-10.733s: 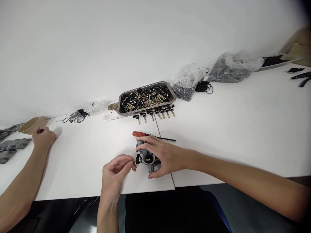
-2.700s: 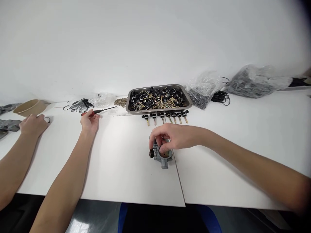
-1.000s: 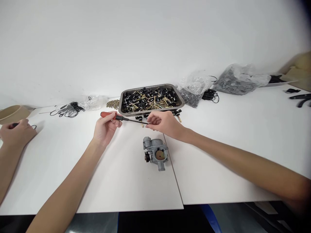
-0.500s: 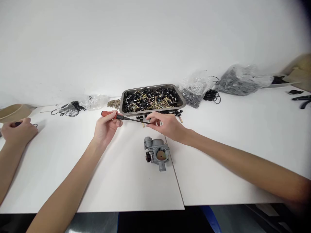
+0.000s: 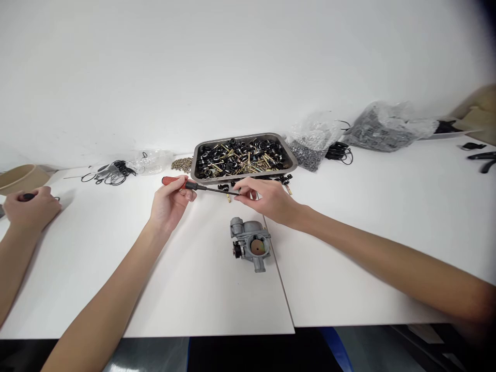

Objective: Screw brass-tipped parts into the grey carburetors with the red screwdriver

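Note:
My left hand (image 5: pixel 170 204) is closed around the red and black handle of a screwdriver (image 5: pixel 192 186), whose shaft points right. At the shaft's tip, the thumb and fingers of my right hand (image 5: pixel 267 199) are pinched together; whatever sits between them is hidden or too small to name. Below the hands a grey metal carburetor (image 5: pixel 251 243) rests on the white table, its round bore facing me and a black fitting on its left side. Just behind my fingers lie a few black parts with brass-coloured stems (image 5: pixel 225 191), partly covered by my right hand.
A metal tray (image 5: pixel 244 178) full of black and brass parts stands against the wall, beside a pile of small brass pieces (image 5: pixel 181 165). Plastic bags (image 5: pixel 310 150) and black rings (image 5: pixel 339 152) lie right. Pliers-like handles (image 5: pixel 482 157) are far right. Another person's hand (image 5: pixel 33 206) is at left.
Almost nothing differs. Both hands keep their hold at the screwdriver, and the view has shifted only slightly.

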### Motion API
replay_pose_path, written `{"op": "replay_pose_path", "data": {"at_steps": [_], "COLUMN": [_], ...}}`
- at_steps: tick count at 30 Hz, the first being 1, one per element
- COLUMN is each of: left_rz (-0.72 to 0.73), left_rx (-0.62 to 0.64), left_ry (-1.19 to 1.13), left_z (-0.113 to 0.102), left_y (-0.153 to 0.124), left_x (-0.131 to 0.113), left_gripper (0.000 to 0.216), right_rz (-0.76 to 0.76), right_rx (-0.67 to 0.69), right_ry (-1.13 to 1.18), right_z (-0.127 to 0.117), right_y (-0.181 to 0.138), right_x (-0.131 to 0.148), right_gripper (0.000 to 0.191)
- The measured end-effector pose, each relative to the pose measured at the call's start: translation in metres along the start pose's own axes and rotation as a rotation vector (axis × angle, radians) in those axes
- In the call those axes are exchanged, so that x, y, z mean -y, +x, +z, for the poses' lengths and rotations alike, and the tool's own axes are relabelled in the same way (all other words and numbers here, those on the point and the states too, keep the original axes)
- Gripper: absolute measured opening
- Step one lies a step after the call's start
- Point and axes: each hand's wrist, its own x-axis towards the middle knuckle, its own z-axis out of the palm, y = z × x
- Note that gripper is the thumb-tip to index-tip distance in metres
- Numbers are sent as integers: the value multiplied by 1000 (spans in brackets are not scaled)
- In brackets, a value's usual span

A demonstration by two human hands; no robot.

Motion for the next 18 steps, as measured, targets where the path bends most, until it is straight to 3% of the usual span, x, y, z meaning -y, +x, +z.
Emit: {"op": "replay_pose_path", "data": {"at_steps": [18], "left_rz": [0], "left_rx": [1], "left_ry": [2], "left_z": [0], "left_y": [0], "left_x": [1], "left_gripper": [18], "right_rz": [-32], "right_rx": [3], "right_ry": [-39], "right_z": [-1], "right_y": [0], "right_x": [2], "right_gripper": [14]}}
